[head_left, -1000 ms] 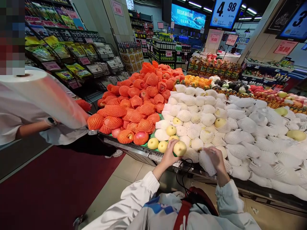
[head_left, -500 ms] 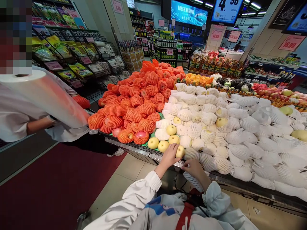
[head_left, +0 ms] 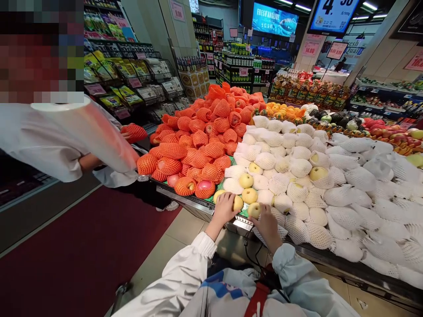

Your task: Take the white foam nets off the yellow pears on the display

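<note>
My left hand (head_left: 225,208) is closed around a bare yellow pear (head_left: 237,203) at the front edge of the fruit display. Its fingers partly cover another yellow pear (head_left: 217,194) behind. To the right, my right hand (head_left: 267,223) has its fingers and thumb against a second front pear (head_left: 254,210). Two more bare pears, one (head_left: 249,195) nearer and one (head_left: 246,180) farther back, lie just beyond my hands on the green liner. Pears in white foam nets (head_left: 277,182) are piled to the right.
Apples in red foam nets (head_left: 198,138) are heaped on the left. A metal rim (head_left: 239,225) edges the display. At far left a person in a white sleeve (head_left: 62,149) stands behind a roll of plastic bags (head_left: 95,127), one hand near a red-netted fruit (head_left: 134,132).
My left hand has left the front pear and moved left onto the neighbouring one. My right hand has risen from below the rim to the front pear. The view has shifted slightly.
</note>
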A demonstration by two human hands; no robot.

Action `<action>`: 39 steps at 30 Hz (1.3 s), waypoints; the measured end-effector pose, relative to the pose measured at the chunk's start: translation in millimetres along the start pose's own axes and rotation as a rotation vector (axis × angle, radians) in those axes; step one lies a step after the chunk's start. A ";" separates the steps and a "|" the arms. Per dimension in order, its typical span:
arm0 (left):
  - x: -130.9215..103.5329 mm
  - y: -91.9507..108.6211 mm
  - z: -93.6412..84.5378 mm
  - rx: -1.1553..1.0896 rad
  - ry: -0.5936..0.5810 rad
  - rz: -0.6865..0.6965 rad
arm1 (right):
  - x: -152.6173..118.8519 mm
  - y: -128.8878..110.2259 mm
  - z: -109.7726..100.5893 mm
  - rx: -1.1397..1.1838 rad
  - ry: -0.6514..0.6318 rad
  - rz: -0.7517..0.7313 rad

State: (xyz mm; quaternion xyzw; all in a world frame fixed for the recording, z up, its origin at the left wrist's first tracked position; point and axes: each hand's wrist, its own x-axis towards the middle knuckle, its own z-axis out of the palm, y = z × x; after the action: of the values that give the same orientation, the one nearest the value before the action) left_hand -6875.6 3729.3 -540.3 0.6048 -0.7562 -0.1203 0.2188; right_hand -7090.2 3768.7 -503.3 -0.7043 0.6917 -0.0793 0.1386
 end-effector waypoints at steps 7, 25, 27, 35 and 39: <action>23.5 -22.0 -11.4 0.093 -0.217 0.222 | 6.2 -1.1 -1.2 0.055 -0.034 0.007; 62.8 -34.0 -38.4 0.117 -0.032 -0.012 | -2.9 -32.7 29.8 0.105 0.194 0.248; 74.4 -41.0 -33.3 0.055 -0.096 -0.081 | -4.3 -32.2 31.5 0.147 0.214 0.254; 92.5 -54.3 -5.2 -0.140 -0.174 -0.186 | 7.3 -38.0 7.0 0.038 0.233 0.288; 91.0 -54.5 -4.5 -0.148 -0.131 -0.172 | 65.1 -69.4 -16.4 0.017 0.267 0.149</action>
State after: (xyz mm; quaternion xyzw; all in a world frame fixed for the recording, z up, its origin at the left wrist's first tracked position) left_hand -6842.2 3628.6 -543.8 0.6404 -0.7035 -0.2332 0.2016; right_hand -7027.1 3702.7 -471.8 -0.6332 0.7535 -0.1676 0.0567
